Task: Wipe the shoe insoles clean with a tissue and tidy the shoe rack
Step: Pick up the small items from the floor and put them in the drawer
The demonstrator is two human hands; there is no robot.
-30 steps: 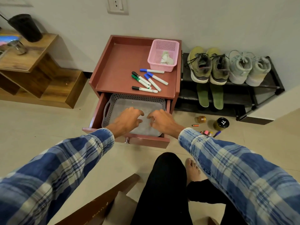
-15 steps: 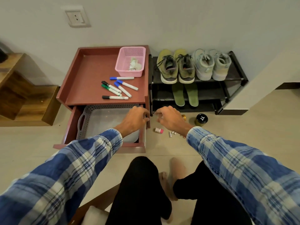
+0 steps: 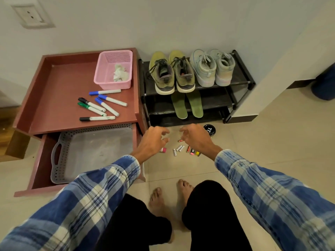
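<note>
Green insoles (image 3: pixel 187 105) partly hidden behind olive shoes (image 3: pixel 172 77); L hand (image 3: pixel 154 140), R hand (image 3: pixel 196 138): grip loose, empty.

On the shoe rack (image 3: pixel 241 82), top shelf: shoes (image 3: pixel 183 77); beneath, insoles (image 3: pixel 179 107). Left, cabinet (image 3: pixel 59 84). Before, on floor (image 3: pixel 272 142), batteries (image 3: pixel 178 148).

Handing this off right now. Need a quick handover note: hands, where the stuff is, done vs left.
Left hand and right hand: both empty, fingers loosely curled, over the floor in front of the shoe rack.
Two green insoles lie on the rack's middle shelf, ends sticking out, under the olive shoes on the top shelf; pale sneakers beside them.
Crumpled tissue sits in the pink basket on the cabinet.
Done: insoles are out of the shoes; whether wiped, cannot tell.
Left: small loose items and a black tin on the floor by the rack; drawer open.
</note>
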